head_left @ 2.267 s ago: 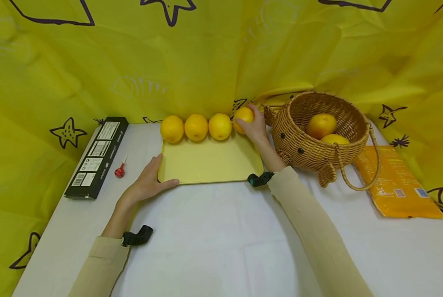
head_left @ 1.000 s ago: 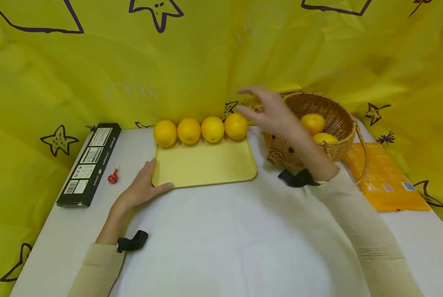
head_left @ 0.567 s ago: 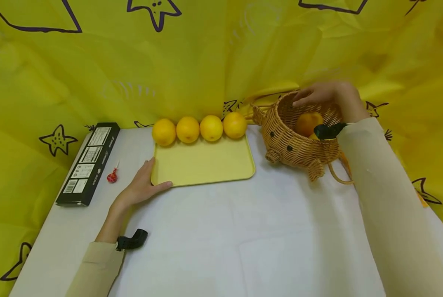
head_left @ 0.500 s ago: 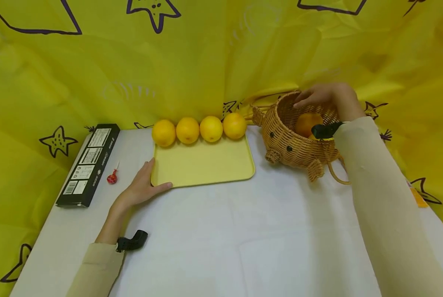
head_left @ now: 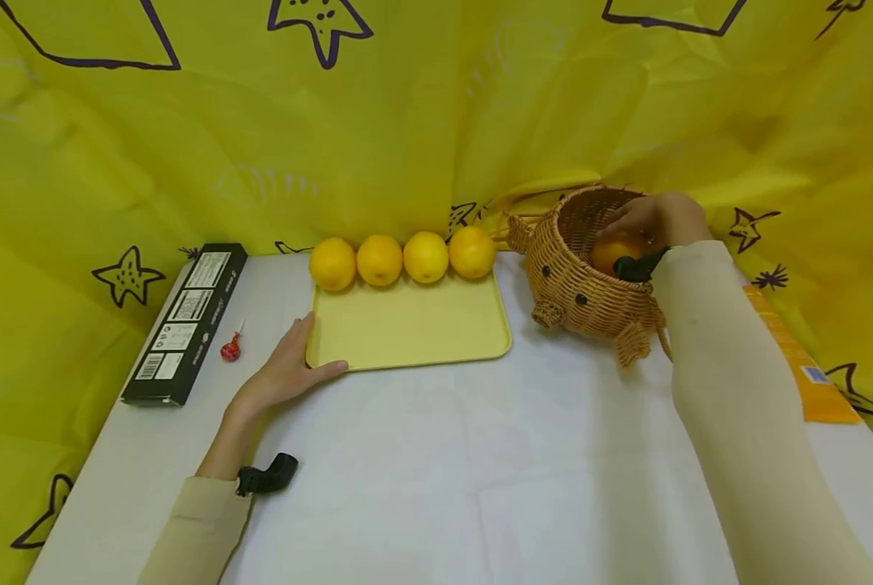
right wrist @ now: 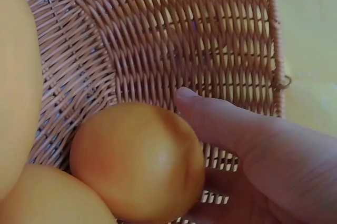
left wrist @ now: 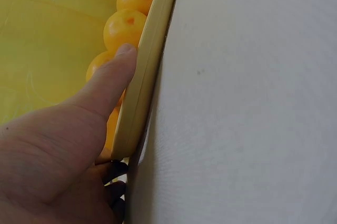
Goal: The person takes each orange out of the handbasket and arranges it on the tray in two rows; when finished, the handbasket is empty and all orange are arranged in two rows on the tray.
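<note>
Several oranges (head_left: 426, 257) stand in a row along the back of a yellow tray (head_left: 410, 325). At the tray's near left corner rests my left hand (head_left: 283, 370), its thumb along the front rim and its fingers against the left side. My right hand (head_left: 659, 218) is down inside the wicker basket (head_left: 583, 292), over a smooth yellow-orange fruit (right wrist: 139, 161). In the right wrist view the thumb lies just above that fruit and the fingers reach behind it, partly hidden. A firm grip cannot be seen. Two other yellow fruits (right wrist: 50, 197) sit beside it.
A long black box (head_left: 185, 325) and a red lollipop (head_left: 231, 348) lie left of the tray. An orange packet (head_left: 810, 378) lies right of the basket, partly behind the right sleeve. A yellow patterned cloth (head_left: 393, 122) hangs behind the white table (head_left: 436, 471).
My right hand has let go of the rightmost orange on the tray, moved right to the basket and sunk lower inside, onto a fruit. The left hand has stayed at the tray corner.
</note>
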Tool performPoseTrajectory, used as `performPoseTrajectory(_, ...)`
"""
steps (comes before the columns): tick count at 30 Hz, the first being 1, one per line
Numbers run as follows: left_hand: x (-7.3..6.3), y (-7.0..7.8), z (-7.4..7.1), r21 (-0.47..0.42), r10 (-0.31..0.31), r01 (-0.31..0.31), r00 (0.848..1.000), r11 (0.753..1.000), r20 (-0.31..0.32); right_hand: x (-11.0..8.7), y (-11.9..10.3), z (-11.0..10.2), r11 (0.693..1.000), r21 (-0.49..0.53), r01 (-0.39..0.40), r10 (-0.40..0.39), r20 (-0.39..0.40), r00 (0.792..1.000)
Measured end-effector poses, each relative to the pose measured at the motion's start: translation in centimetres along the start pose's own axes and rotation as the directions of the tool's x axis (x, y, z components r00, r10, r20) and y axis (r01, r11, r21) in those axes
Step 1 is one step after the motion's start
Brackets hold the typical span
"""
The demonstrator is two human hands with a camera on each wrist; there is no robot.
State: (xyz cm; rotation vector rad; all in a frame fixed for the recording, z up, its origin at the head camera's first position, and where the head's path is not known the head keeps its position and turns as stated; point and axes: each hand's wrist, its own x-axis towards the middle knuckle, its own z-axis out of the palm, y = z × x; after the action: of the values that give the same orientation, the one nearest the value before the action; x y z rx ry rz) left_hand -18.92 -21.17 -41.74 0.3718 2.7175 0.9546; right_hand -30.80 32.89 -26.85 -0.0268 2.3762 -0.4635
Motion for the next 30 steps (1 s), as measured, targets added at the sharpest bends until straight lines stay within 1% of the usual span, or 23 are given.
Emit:
performPoseTrajectory(3, -0.1, -0.1, 0.0, 0.0, 0.001, -0.001, 1.0, 1.0, -0.001, 0.3, 0.2, -0.1, 0.998, 0.05, 0.027, -0.029, 0.028, 0.999)
performPoseTrajectory(5, -0.3, -0.2, 0.0, 0.001, -0.003, 0.003, 1.0, 1.0, -0.002, 0.5, 0.3, -0.1, 0.995, 0.089, 0.053, -0.059, 0.06, 0.996)
performPoseTrajectory(8, -0.6, -0.3, 0.0, 0.001, -0.002, 0.002, 1.0, 1.0, -0.007, 1.1, 0.5, 0.0, 0.987, 0.149, 0.064, -0.078, 0.089, 0.993)
performPoseTrajectory(12, -0.8, -0.5, -0.2, 0.002, -0.004, 0.004, 1.0, 1.0, -0.011, 1.8, 0.9, -0.2, 0.954, 0.298, 0.039, -0.077, 0.115, 0.99)
performPoseTrajectory(15, -0.6, -0.5, -0.2, 0.002, -0.008, 0.008, 1.0, 1.0, -0.007, 1.4, 0.9, -0.1, 0.932, 0.362, 0.03, -0.075, 0.113, 0.991)
performPoseTrajectory(17, -0.5, -0.4, -0.2, -0.001, 0.0, 0.0, 1.0, 1.0, -0.013, 1.2, 1.0, -0.2, 0.935, 0.354, 0.032, -0.078, 0.116, 0.99)
performPoseTrajectory(19, -0.5, -0.2, -0.2, 0.0, 0.003, -0.003, 1.0, 1.0, -0.013, 1.1, 1.1, -0.3, 0.947, 0.32, 0.041, -0.083, 0.121, 0.989)
performPoseTrajectory(23, -0.5, -0.1, 0.0, 0.003, 0.002, -0.002, 1.0, 1.0, -0.013, 2.0, 1.9, -0.7, 0.966, 0.253, 0.054, -0.091, 0.135, 0.987)
performPoseTrajectory(28, -0.4, -0.3, 0.0, 0.012, -0.001, 0.001, 1.0, 1.0, -0.012, 2.6, 2.5, -1.0, 0.966, 0.25, 0.065, -0.106, 0.155, 0.982)
performPoseTrajectory(30, -0.3, -0.3, 0.0, 0.012, 0.001, -0.001, 1.0, 1.0, -0.013, 2.7, 2.6, -1.0, 0.958, 0.278, 0.063, -0.117, 0.181, 0.977)
